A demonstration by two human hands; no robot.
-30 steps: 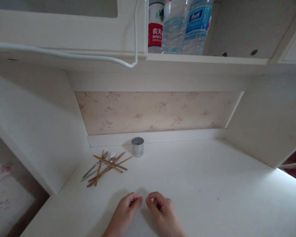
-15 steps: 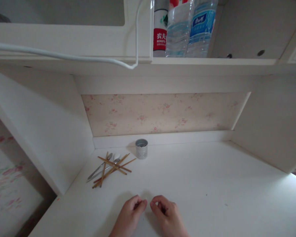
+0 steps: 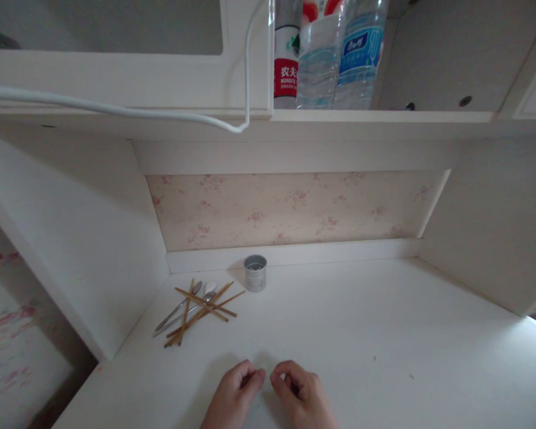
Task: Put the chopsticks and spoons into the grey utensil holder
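Observation:
My left hand [image 3: 236,393] rests near the front of the white desk [image 3: 339,333], fingers curled in and thumb against the index finger. Beside it, a small gap away, my right hand [image 3: 302,393] is curled the same way, thumb and index tip meeting in a loop. I see nothing held in either one. Ahead and to the left lies a loose, crossed pile of wooden chopsticks [image 3: 205,305]. Among them are metal spoons [image 3: 172,316] and a white spoon head [image 3: 210,287]. Behind the pile's right end stands a grey perforated utensil holder [image 3: 255,275], upright.
A cupboard overhangs the desk, with plastic water bottles [image 3: 360,56] on its open shelf. A white cable [image 3: 116,110] hangs across the cupboard front. Side panels [image 3: 84,238] bound the desk at left and right. Floral wallpaper [image 3: 290,208] covers the back wall.
The view has tilted up slightly, so everything sits a little lower in the picture. Both hands keep the same curled pose, and the chopsticks, spoons and holder have not moved.

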